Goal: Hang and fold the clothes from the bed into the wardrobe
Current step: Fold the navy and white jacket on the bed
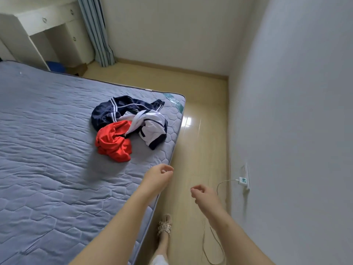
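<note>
You are in a home bedroom: a quilted blue-grey mattress [47, 131] spreads left of your left hand [159, 175], with a curtain [97, 31] and white drawer unit [47, 22] well beyond it.

Grey-blue curtain [95, 29] hangs; charger [242, 180] plugged into wall [296, 111].

A pale wood floor [202, 142] runs from centre to 5 o'clock, with a bright patch of glare [188, 122] just right of centre. A cream wall [172, 31] fills 12 o'clock, meeting the floor at a wooden skirting [172, 67]; a grey-white wall [296, 92] takes 3 o'clock. At 11 hangs a blue-grey curtain [97, 35], reaching the floor. Left of it stands a white desk [44, 20] with drawers. A blue bin [55, 66] sits beneath it. The grey quilted bed [47, 131] spreads across 9 o'clock. At 4, a socket [246, 169] holds a white charger [243, 180]; its cable [214, 245] loops on the floor.
</note>
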Available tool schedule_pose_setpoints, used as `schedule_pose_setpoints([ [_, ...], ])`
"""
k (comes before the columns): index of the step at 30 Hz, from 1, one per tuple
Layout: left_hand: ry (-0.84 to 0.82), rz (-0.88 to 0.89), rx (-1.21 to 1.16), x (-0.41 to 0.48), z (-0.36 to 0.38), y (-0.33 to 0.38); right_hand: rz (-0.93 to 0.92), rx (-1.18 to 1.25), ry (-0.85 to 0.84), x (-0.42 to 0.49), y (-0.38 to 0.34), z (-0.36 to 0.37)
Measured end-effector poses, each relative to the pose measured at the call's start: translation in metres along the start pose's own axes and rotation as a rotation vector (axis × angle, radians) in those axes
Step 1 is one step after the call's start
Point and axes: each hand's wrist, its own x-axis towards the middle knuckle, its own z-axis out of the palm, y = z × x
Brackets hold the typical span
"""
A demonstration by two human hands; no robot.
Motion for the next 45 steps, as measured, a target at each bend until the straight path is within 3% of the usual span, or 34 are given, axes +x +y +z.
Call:
schedule_pose_setpoints([
  [9, 0.111, -0.016, 0.041, 0.18, -0.081, 0.086, -0.086, -0.071, -0.077, 0.18, -0.149, 0.009],
  [15, 0.193, -0.085, -0.026, 0.256, -0.119, 0.103, -0.096, -0.09, -0.211, 0.269, -0.209, 0.03],
  [20, 0.314, -0.148, -0.085, 0.335, -0.143, 0.104, -0.152, -0.256, -0.338, 0.374, -0.26, 0.047],
  [29, 0.582, -0.473, -0.328, 0.452, -0.145, 0.109, -0.225, -0.567, -0.644, 0.535, -0.345, 0.075],
  [37, 0.694, -0.731, -0.361, 0.509, -0.127, 0.071, -0.253, -0.904, -0.9, 0.603, -0.36, 0.122],
  [41, 0.664, -0.857, -0.255, 0.534, -0.117, 0.032, -0.262, -0.961, -0.95, 0.634, -0.345, 0.147],
  [45, 0.379, -0.757, 0.212, 0.564, -0.117, -0.007, -0.155, -0.927, -0.922, 0.661, -0.323, 0.159],
])
